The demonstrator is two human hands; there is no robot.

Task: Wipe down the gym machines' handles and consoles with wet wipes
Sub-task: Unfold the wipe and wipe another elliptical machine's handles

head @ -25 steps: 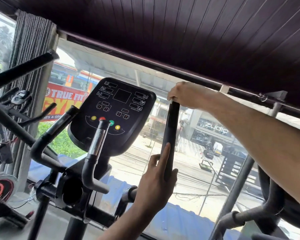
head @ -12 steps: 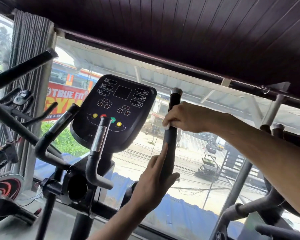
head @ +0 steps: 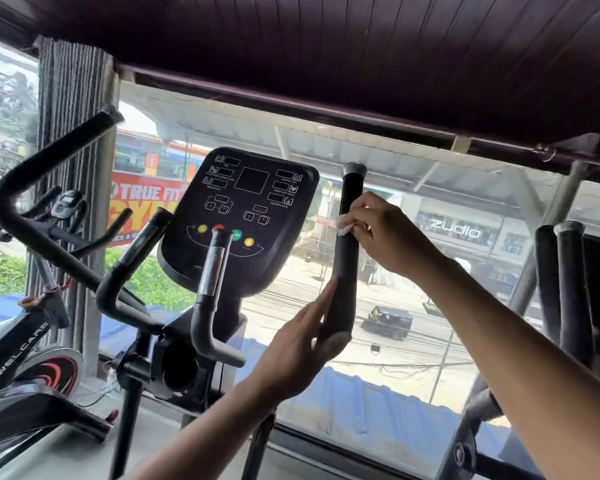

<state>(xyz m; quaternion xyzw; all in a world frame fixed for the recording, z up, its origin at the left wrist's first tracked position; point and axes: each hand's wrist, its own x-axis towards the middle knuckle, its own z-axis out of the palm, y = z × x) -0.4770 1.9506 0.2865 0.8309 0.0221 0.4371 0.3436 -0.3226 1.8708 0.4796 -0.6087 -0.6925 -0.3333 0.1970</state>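
An upright black foam handle [head: 347, 258] with a grey end cap stands right of the elliptical's black console [head: 243, 216]. My right hand [head: 381, 233] is wrapped around the handle's upper part and grips a white wet wipe [head: 344, 227] against it. Lower down, my left hand [head: 302, 348] steadies the same handle, its fingers straight along the foam and the thumb under it. A second curved handle [head: 212, 282] with a metal sensor strip rises in front of the console.
An exercise bike [head: 25, 355] with black handlebars [head: 32, 216] stands at the left. Another machine's two black upright handles [head: 565, 289] are at the right edge. A big window lies straight ahead behind the machines, under a low dark ceiling.
My right hand slid down the upright handle from its top cap to below it, and the wipe now shows. The left hand kept its place lower on the handle.
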